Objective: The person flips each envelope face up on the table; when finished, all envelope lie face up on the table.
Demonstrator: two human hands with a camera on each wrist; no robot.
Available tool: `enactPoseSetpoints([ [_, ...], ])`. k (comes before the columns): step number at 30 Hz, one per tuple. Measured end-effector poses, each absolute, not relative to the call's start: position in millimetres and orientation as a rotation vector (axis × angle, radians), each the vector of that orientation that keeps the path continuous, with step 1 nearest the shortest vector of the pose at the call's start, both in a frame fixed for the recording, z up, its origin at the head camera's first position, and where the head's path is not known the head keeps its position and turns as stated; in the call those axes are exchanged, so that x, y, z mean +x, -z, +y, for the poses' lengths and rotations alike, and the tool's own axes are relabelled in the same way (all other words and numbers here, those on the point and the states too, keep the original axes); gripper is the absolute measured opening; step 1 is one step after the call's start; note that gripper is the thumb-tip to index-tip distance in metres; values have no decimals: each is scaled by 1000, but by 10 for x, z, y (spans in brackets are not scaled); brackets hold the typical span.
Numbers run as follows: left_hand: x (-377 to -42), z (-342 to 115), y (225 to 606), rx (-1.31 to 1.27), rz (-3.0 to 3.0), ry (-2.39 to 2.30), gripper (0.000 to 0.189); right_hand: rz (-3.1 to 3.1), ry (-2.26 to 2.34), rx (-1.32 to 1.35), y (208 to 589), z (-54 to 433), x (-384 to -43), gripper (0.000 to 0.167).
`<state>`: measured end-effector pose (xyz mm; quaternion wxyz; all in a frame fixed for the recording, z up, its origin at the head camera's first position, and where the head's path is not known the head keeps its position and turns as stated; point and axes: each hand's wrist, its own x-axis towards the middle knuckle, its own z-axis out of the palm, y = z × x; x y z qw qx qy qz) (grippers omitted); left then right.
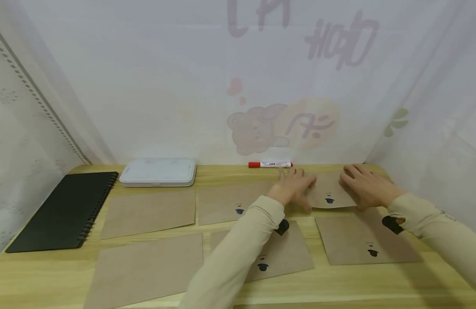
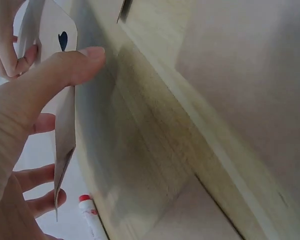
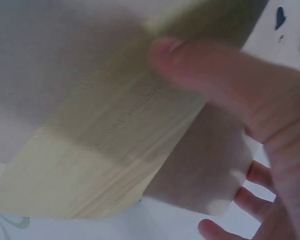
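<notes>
At 2 o'clock on the counter [image 1: 377, 285], a brown paper sheet [image 1: 328, 184] sits with its 6 o'clock edge raised. The left hand [image 1: 293, 188] pinches its 9 o'clock edge, thumb in front, fingers behind; the right hand [image 1: 373, 186] grips its 3 o'clock side, fingers curled. A red-capped marker [image 1: 274, 165] lies at 10 o'clock from it, a second sheet [image 1: 350, 240] at 5 o'clock
</notes>
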<state>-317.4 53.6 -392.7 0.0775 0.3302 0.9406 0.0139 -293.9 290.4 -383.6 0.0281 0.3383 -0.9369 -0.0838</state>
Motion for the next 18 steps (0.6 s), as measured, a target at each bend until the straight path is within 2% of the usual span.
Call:
enactPoseSetpoints([
  [13, -3275, 557, 4077, 910, 2710, -110, 61, -3197, 311, 879, 3910, 2792, -3087, 77],
  [18, -3241, 485, 4079, 904, 2708, -51, 62, -3250, 324, 932, 3940, 2782, -3150, 66],
])
